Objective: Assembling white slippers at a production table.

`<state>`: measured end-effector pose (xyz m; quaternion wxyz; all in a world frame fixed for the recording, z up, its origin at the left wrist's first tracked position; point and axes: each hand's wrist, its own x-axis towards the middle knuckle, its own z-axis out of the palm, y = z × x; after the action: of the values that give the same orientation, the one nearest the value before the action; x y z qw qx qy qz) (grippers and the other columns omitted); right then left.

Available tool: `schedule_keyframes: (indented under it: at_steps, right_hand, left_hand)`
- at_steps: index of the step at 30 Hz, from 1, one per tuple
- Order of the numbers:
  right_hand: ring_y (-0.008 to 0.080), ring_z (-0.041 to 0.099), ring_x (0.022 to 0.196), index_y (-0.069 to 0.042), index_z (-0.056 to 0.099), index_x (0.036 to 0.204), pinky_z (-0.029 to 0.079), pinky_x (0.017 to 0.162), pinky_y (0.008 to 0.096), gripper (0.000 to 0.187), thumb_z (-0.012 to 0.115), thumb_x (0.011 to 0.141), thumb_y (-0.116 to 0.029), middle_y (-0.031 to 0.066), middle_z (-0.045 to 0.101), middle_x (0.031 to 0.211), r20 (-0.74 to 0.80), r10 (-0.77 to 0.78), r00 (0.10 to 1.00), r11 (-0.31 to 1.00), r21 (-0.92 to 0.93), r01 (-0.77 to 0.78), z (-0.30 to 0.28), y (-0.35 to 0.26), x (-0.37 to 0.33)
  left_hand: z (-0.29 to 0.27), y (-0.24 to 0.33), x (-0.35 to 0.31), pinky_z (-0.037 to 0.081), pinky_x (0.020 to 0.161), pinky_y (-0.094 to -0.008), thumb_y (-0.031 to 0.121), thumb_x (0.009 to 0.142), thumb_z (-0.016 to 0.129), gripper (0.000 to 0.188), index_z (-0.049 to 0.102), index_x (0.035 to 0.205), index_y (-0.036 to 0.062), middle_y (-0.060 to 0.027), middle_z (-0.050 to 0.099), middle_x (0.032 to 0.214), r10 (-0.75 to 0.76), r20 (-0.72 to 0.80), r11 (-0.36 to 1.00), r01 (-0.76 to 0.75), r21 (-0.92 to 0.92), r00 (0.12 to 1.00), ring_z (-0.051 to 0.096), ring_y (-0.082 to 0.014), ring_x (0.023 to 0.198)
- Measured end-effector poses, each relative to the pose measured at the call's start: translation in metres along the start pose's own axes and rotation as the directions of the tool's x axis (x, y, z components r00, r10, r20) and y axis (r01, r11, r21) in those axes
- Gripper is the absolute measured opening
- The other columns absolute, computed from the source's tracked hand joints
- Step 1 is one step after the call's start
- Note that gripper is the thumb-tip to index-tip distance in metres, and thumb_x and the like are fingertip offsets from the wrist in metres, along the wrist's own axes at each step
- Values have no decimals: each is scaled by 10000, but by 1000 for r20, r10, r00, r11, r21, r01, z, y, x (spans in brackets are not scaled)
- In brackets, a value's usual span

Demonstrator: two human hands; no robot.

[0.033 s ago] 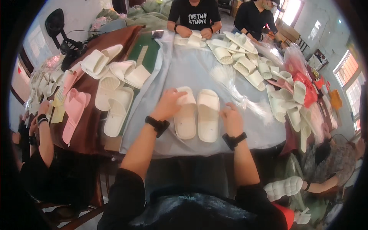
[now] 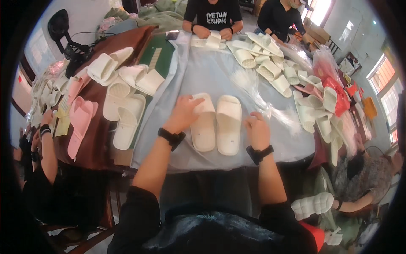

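A pair of cream slippers lies side by side on the grey cloth in front of me, toes away from me. The left slipper [image 2: 203, 129] has my left hand [image 2: 184, 113] at its outer side, fingers stretched over the edge of its strap and touching it. Beside the right slipper [image 2: 229, 131], a small gap away, is my right hand [image 2: 257, 128], its fingers loosely bent and a little apart. It holds nothing that I can see. Each of my wrists wears a black band.
A bundle of clear plastic strips [image 2: 268, 108] lies right of the pair. Cream slippers [image 2: 275, 76] are heaped at the back right; others [image 2: 127, 116] lie left beside a pink pair [image 2: 81, 122]. Across the table [image 2: 198, 72], a person handles a slipper [image 2: 211, 42]. Other people work around it.
My right hand has drawn slightly away from the right slipper, and its fingers are more bent. My left hand stays at the left slipper. The whole view has shifted a little.
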<state>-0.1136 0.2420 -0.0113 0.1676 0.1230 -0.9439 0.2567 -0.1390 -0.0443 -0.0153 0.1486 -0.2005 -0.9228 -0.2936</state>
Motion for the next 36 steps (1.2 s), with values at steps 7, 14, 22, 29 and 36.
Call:
schedule_keyframes:
  at_steps: [7, 14, 22, 29, 36]
  right_hand:
    - [301, 616, 746, -78, 698, 842, 483, 650, 378, 76, 666, 837, -147, 91, 617, 821, 18, -8, 1000, 983, 184, 5, -34, -31, -37]
    - [325, 603, 748, -28, 663, 885, 479, 661, 365, 71, 651, 849, -88, 133, 596, 802, 131, -120, 984, 891, 450, 49, -32, -61, -60]
    - [299, 630, 793, -63, 660, 918, 496, 656, 375, 83, 638, 844, -93, 97, 611, 939, 164, -177, 971, 959, 249, 133, -36, -62, -75]
    - [310, 602, 778, -41, 632, 891, 486, 667, 373, 71, 627, 820, -37, 118, 584, 886, 100, -188, 977, 960, 228, 161, -29, -60, -77]
    - [335, 583, 779, -3, 626, 892, 472, 689, 368, 48, 615, 855, -32, 153, 578, 847, 61, -195, 979, 940, 298, 169, -26, -63, -73]
  left_hand:
    - [-16, 126, -53, 501, 744, -387, 34, 793, 670, 458, 583, 1240, 81, -155, 610, 933, 59, -132, 986, -78, -144, 989, 601, -329, 847]
    - [22, 134, -93, 505, 675, -386, 28, 781, 665, 278, 634, 1056, 54, -125, 628, 868, -53, -32, 991, 49, -125, 998, 625, -306, 798]
    - [-14, 114, -87, 495, 766, -373, -25, 653, 660, 249, 681, 888, 55, -79, 640, 960, 54, -291, 993, -22, 113, 955, 581, -285, 954]
    - [-10, 109, -80, 503, 779, -351, -19, 680, 591, 294, 657, 965, 16, -91, 613, 1042, 42, -203, 993, -19, 114, 978, 565, -288, 964]
    - [1, 114, -65, 496, 811, -381, -44, 729, 558, 279, 644, 994, -35, -138, 623, 1028, 57, -226, 998, -63, -20, 972, 582, -313, 954]
